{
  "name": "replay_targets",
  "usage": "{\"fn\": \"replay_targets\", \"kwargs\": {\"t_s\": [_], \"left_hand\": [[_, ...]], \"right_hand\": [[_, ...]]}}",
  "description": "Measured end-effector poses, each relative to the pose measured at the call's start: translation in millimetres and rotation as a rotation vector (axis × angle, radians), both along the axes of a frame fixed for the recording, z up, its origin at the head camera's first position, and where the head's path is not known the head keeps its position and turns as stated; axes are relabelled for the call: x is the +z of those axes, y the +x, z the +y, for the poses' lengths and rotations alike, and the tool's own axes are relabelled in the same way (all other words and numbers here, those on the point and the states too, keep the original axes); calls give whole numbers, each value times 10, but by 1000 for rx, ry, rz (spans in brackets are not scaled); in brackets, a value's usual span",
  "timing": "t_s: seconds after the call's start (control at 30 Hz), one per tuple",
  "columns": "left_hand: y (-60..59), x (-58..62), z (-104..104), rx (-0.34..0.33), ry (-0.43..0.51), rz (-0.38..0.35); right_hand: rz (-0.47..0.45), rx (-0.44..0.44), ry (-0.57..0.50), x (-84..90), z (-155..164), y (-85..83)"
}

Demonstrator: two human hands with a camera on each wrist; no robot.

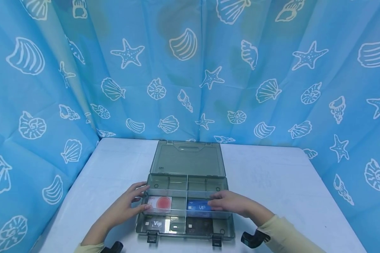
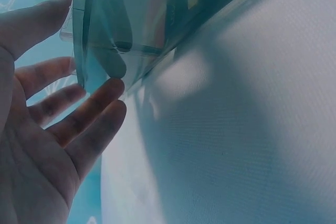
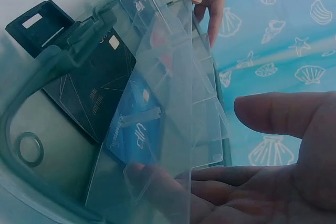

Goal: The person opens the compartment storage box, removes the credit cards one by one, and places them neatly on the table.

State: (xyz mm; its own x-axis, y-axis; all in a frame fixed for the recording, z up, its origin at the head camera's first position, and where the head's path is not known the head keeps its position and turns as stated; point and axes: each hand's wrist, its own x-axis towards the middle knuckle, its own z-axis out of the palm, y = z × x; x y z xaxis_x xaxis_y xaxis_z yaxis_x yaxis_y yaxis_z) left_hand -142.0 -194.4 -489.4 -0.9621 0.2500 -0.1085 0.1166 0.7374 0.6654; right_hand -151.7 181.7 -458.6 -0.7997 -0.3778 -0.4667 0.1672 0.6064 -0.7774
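A dark translucent green plastic case (image 1: 174, 231) lies open, its lid (image 1: 188, 163) folded back. Clear dividers (image 1: 174, 193) split it into compartments. In the middle row are a white card with a red circle (image 1: 163, 202) at left and a blue VIP card (image 1: 198, 206) at right. The front row has a dark Vip card (image 1: 152, 224) and a black VIP card (image 1: 198, 226). My left hand (image 1: 130, 202) rests at the case's left wall, fingers spread. Over the right side, my right hand (image 1: 229, 202) has its fingers beside the blue card; the wrist view shows its thumb apart from them.
The case stands on a white-covered table (image 1: 272, 172). Blue curtains (image 1: 190, 73) with white shell and starfish prints hang behind it and at both sides. Two latches (image 1: 152, 237) stick out from the case's front edge.
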Motion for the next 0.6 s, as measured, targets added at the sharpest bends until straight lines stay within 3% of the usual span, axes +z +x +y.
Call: {"fn": "replay_targets", "kwargs": {"t_s": [0.3,0.6], "left_hand": [[1,1,-6,4,12,-7],[-7,-30,-13,-2,43,-15]], "right_hand": [[-10,24,-78,-48,38,0],[47,42,-102,-2,71,43]]}}
